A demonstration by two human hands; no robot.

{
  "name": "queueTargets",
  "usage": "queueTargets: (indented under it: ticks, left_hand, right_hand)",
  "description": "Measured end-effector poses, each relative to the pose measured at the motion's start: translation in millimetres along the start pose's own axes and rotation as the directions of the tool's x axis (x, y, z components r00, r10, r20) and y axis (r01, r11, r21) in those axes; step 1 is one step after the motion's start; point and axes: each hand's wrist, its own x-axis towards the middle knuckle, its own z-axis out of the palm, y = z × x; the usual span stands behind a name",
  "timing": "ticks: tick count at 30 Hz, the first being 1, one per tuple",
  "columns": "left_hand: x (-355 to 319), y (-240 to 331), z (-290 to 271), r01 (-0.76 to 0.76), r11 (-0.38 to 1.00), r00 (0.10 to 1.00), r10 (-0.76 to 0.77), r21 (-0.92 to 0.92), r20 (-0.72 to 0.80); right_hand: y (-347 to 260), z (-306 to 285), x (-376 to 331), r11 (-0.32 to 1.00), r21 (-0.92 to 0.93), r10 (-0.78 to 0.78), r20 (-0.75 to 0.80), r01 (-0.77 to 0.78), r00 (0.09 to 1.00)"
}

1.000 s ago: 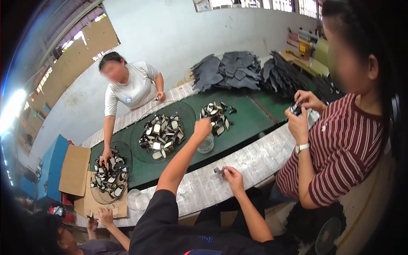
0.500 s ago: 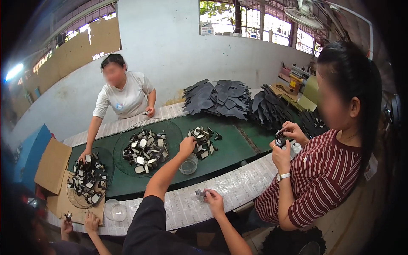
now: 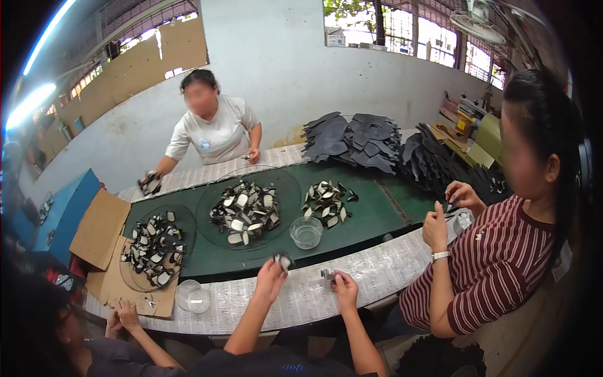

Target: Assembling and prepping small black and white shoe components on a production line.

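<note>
My left hand (image 3: 270,283) is closed on a small black-and-white piece (image 3: 284,260), which stands up past the fingertips over the near ledge. To its right, my right hand (image 3: 344,292) pinches a small grey object (image 3: 327,276) whose kind is too small to make out. Both hands are above the pale, plastic-covered ledge (image 3: 301,300), a short gap between them. Just beyond my left hand stands a clear round plastic bowl (image 3: 306,234). Past it lies a loose pile of similar black-and-cream pieces (image 3: 325,204) on the green table (image 3: 370,232).
Two wire trays (image 3: 207,223) (image 3: 125,276) hold heaps of such pieces. Another clear bowl (image 3: 193,298) sits at left by a cardboard sheet (image 3: 100,223). Stacked black cut sheets (image 3: 352,141) lie at the back. Co-workers stand across and at right; another is at lower left.
My left hand has drawn back from the loose pile to the near ledge with a piece in it. The co-worker across has lifted a handful from the left tray.
</note>
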Motion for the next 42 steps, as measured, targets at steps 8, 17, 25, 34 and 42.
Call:
queueTargets:
  ticks: [8,17,25,34,42]
  left_hand:
    - [-112.7,-2.9,-42.6,0.201,0.972,0.972,-0.183,0.123,-0.145]
    - [-130.8,10.5,-13.2,0.236,0.969,0.971,-0.238,0.069,0.023]
    - [-130.2,20.0,3.1,0.221,0.969,0.974,-0.214,0.108,-0.072]
    - [-146.9,37.7,49.4,0.055,0.994,0.991,-0.066,0.097,0.114]
    - [-149.8,36.0,62.8,0.104,0.992,0.98,-0.114,0.065,0.161]
  right_hand:
    - [-2.3,-1.0,-2.9,1.0,0.024,0.019,-0.029,-0.018,0.999]
    - [-0.1,-0.3,-7.0,0.999,-0.033,-0.013,0.006,0.013,1.0]
    - [-22.0,6.8,-30.9,0.983,0.155,0.101,-0.032,-0.095,0.994]
    - [-153.3,69.4,-118.5,0.837,-0.272,-0.429,0.212,0.475,0.878]
    - [-164.5,87.9,-138.0,0.354,-0.48,-0.6,0.542,0.803,0.589]
